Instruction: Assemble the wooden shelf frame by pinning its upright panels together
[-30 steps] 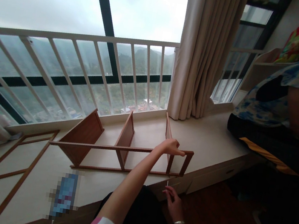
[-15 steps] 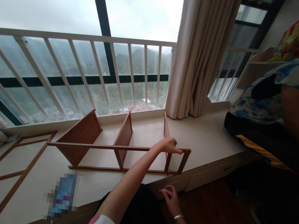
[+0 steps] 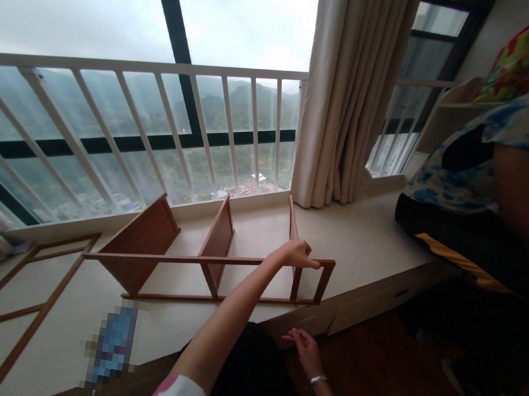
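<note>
A brown wooden shelf frame (image 3: pixel 143 256) lies on its side on the pale window ledge, with three boards set across it. My left hand (image 3: pixel 291 254) is closed round its upper rail near the right end, the thumb pointing right along the wood. My right hand (image 3: pixel 304 348), with a silver bracelet at the wrist, hangs lower, in front of the ledge's edge and apart from the frame. Its fingers are pinched together; whatever they hold, if anything, is too small to make out. A separate ladder-like wooden frame (image 3: pixel 29 306) lies flat on the left.
A blurred-out blue item (image 3: pixel 115 343) lies on the ledge (image 3: pixel 160 336) near its front edge. White railings (image 3: pixel 245 73) and a beige curtain (image 3: pixel 335 95) stand behind. At right, a co-worker in a blue-and-white shirt (image 3: pixel 524 126) sits on the ledge near a red and green bag (image 3: pixel 515 61).
The view has shifted slightly. My left hand keeps its grip on the shelf frame. The right hand's fingers have shifted a little, and its wrist has turned slightly.
</note>
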Motion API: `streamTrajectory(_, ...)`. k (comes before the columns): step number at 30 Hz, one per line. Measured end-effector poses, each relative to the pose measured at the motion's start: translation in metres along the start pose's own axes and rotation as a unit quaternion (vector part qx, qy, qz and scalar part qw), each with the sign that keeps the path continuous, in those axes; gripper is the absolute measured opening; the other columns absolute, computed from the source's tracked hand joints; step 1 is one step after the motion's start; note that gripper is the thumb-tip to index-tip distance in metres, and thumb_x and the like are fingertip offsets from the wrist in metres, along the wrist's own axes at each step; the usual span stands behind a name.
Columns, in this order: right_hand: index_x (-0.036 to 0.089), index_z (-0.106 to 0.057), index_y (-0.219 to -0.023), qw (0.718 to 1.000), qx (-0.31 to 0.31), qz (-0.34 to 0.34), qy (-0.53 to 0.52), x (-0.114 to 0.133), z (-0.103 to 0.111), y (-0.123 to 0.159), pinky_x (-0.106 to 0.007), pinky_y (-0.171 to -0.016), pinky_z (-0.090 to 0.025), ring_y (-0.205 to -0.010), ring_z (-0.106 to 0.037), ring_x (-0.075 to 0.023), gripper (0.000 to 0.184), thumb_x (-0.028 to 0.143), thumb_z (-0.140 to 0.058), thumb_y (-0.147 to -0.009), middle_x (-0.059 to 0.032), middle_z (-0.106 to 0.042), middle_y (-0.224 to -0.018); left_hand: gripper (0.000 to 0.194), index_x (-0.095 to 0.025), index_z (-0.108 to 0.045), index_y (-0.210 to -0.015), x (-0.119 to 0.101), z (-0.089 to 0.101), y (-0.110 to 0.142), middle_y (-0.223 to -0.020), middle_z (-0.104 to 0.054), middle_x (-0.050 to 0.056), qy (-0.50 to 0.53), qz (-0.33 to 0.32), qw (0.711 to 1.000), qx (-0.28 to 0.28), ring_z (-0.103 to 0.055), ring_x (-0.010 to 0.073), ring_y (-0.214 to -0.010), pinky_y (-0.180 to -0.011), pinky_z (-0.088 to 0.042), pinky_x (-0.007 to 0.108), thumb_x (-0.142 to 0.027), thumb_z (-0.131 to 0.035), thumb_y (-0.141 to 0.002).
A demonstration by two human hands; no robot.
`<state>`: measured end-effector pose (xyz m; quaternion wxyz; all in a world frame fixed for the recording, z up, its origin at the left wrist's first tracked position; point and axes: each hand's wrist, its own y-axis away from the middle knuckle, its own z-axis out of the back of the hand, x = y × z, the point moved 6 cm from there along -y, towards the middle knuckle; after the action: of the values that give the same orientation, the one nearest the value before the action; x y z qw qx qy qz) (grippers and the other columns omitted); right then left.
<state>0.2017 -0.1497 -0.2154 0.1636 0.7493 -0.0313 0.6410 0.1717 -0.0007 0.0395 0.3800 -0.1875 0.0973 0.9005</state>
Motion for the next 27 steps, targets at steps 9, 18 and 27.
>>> streamTrajectory(9, 0.018, -0.047, -0.073, 0.999, -0.011, 0.017, 0.028, -0.014, 0.003, -0.001, -0.034, -0.065, -0.041, -0.063, -0.061, -0.0221, 0.042, 0.052, -0.062, -0.054, -0.0068, -0.066, -0.061, 0.037, -0.015, -0.053, -0.056, 0.004, -0.004, -0.003, -0.054, -0.049, -0.001, -0.007, -0.011, 1.0, 0.002, -0.042, 0.0089, -0.053, -0.047, -0.027, 0.021, -0.053, -0.051, -0.056)
streamTrajectory(18, 0.019, -0.044, -0.07, 0.995, -0.066, 0.002, 0.075, -0.012, 0.008, -0.003, -0.03, -0.054, -0.042, -0.061, -0.061, -0.023, 0.047, 0.058, -0.06, -0.05, -0.0085, -0.065, -0.064, 0.038, -0.015, -0.053, -0.056, 0.004, -0.004, -0.002, -0.053, -0.048, -0.001, -0.01, -0.011, 1.0, -0.001, -0.041, 0.009, -0.052, -0.047, -0.026, 0.021, -0.053, -0.05, -0.056)
streamTrajectory(27, 0.018, -0.046, -0.063, 0.995, -0.006, 0.052, 0.084, -0.02, 0.0, -0.024, -0.029, -0.056, -0.044, -0.058, -0.06, -0.0196, 0.04, 0.056, -0.058, -0.056, -0.005, -0.062, -0.061, 0.036, -0.015, -0.052, -0.056, 0.005, -0.005, -0.003, -0.053, -0.048, -0.001, -0.005, 0.002, 1.0, -0.004, -0.041, 0.0093, -0.053, -0.048, -0.026, 0.021, -0.052, -0.052, -0.056)
